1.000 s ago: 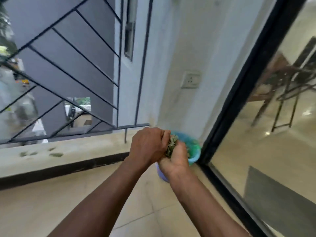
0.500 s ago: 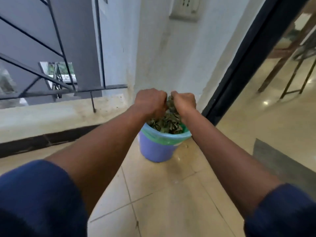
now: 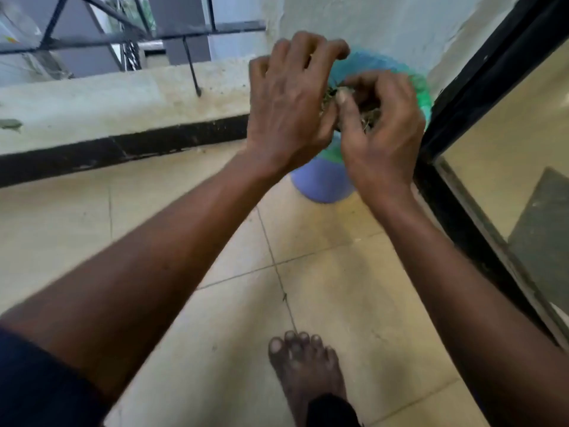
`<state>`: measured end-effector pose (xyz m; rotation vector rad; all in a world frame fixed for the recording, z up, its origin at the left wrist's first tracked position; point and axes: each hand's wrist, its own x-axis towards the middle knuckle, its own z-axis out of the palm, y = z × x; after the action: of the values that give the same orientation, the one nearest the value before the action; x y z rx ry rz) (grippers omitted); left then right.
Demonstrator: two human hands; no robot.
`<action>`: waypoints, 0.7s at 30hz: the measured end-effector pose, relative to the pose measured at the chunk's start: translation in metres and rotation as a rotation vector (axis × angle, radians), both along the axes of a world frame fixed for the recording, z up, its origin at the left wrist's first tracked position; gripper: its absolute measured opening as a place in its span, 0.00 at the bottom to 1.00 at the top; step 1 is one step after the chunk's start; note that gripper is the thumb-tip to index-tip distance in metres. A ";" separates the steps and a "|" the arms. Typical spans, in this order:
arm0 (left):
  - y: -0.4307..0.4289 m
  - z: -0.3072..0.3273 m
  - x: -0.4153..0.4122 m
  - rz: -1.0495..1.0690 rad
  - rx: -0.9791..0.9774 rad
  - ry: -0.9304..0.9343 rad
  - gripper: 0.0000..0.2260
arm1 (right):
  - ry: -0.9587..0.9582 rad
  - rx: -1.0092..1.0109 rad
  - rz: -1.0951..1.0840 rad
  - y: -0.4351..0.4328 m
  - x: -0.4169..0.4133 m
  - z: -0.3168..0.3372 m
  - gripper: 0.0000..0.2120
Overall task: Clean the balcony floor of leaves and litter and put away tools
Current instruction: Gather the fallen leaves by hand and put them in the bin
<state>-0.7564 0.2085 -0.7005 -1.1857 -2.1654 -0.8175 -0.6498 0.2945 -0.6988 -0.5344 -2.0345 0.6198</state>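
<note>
A purple bin (image 3: 320,186) with a green liner (image 3: 421,90) stands on the tiled balcony floor in the corner by the wall. Dry leaves (image 3: 368,114) show in its mouth between my hands. My left hand (image 3: 286,103) hovers over the bin's left rim with its fingers spread and loosely bent, holding nothing. My right hand (image 3: 385,127) is over the bin's middle, fingers loosely curled above the leaves, thumb pointing toward the left hand. The hands hide most of the bin's opening.
A low concrete ledge (image 3: 92,100) with a black metal railing (image 3: 138,35) runs along the left, and a leaf (image 3: 10,124) lies on it. A black sliding-door frame (image 3: 462,103) borders the right. My bare foot (image 3: 304,371) stands on the tiles below the bin.
Both hands gripped a clump of leaves together over the bin. They have since drawn apart and loosened, and the clump is gone from between them. The view has tilted down.
</note>
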 end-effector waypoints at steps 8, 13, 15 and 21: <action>-0.120 -0.155 0.073 0.273 0.061 -0.646 0.18 | -0.790 -0.523 0.474 -0.072 0.097 -0.146 0.04; -0.145 -0.200 0.088 0.272 -0.239 -0.735 0.21 | -1.080 -0.236 0.516 -0.076 0.106 -0.179 0.12; -0.147 -0.209 0.091 0.324 -0.369 -0.710 0.24 | -1.100 -0.112 0.545 -0.077 0.103 -0.182 0.09; -0.161 -0.230 0.097 0.358 -0.601 -0.694 0.34 | -1.100 0.098 0.649 -0.071 0.103 -0.183 0.10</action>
<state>-0.6595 0.0476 -0.9300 -0.7601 -3.2359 -0.4580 -0.5463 0.2232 -0.8822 -0.1099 -3.3241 0.6518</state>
